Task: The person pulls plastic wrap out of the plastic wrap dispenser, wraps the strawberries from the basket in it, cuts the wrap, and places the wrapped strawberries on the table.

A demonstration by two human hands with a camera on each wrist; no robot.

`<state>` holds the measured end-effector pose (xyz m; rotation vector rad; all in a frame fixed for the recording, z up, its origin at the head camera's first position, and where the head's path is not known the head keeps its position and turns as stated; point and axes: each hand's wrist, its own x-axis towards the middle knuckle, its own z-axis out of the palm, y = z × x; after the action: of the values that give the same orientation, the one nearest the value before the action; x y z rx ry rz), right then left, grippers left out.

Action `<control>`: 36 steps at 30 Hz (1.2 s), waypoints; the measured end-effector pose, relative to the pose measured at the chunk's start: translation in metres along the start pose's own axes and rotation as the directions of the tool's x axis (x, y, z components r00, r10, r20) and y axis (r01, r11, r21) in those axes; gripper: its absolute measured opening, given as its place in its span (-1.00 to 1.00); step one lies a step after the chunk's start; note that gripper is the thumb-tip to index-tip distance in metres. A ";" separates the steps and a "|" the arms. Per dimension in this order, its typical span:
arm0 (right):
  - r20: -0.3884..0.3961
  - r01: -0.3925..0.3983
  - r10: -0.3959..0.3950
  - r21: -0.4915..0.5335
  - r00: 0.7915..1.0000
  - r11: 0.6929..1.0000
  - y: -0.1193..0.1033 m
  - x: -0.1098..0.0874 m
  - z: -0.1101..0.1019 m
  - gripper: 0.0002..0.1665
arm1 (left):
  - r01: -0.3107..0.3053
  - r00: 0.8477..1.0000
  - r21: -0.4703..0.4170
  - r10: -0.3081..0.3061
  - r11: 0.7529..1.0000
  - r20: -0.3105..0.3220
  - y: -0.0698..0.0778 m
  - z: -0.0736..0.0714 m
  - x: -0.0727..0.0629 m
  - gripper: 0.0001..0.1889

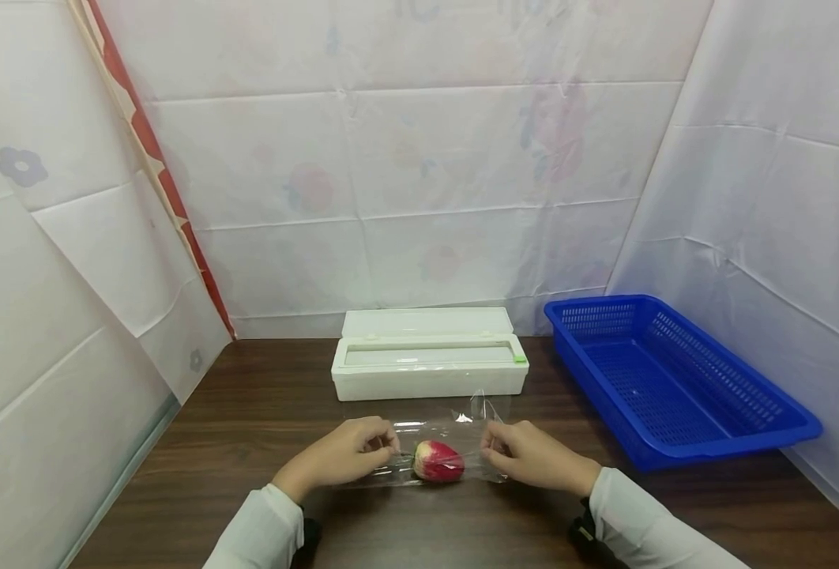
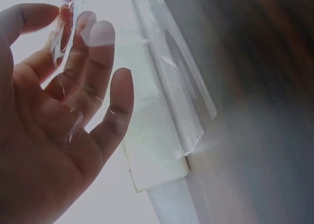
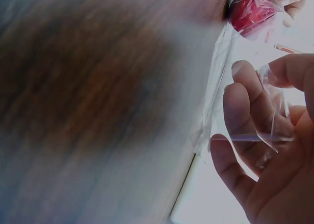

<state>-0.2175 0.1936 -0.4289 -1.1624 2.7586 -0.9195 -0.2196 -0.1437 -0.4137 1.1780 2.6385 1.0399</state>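
A red fruit (image 1: pixel 442 463) with a pale yellow end and a thin stem lies on its side on the table, with clear plastic film (image 1: pixel 419 431) over and around it. To its left, my left hand (image 1: pixel 348 454) pinches the film between thumb and forefinger near the stem. On the other side my right hand (image 1: pixel 536 457) pinches the film's right end, where a loose corner stands up. In the right wrist view the film is creased tightly over the fruit (image 3: pixel 251 13). More film (image 2: pixel 179 81) hangs in a loose sheet beside the left hand's fingers in the left wrist view.
Just behind the hands stands a long white box (image 1: pixel 430 385), its lid (image 1: pixel 427 321) raised and a green piece (image 1: pixel 520 359) at its right end. A blue perforated basket (image 1: pixel 675 446) sits at the right. White patterned sheets (image 1: pixel 419 174) enclose the brown table (image 1: pixel 249 395).
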 end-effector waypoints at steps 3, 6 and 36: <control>-0.013 -0.008 0.008 -0.016 1.000 1.000 0.001 0.001 0.002 -0.87 | 0.017 1.000 -0.013 -0.017 1.000 -0.003 0.000 0.001 0.002 -0.92; -0.026 -0.018 0.017 -0.027 1.000 0.999 0.001 0.001 0.003 -0.87 | 0.037 0.999 -0.019 -0.037 0.999 -0.002 0.000 0.002 0.005 -0.90; -0.093 -0.028 0.022 -0.062 0.995 0.998 0.001 0.011 0.008 -0.90 | 0.102 0.992 -0.057 -0.097 0.993 0.085 0.002 0.008 0.011 -0.67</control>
<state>-0.2244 0.1825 -0.4335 -1.1195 2.8881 -0.9118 -0.2237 -0.1310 -0.4163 1.0414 2.5546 1.0251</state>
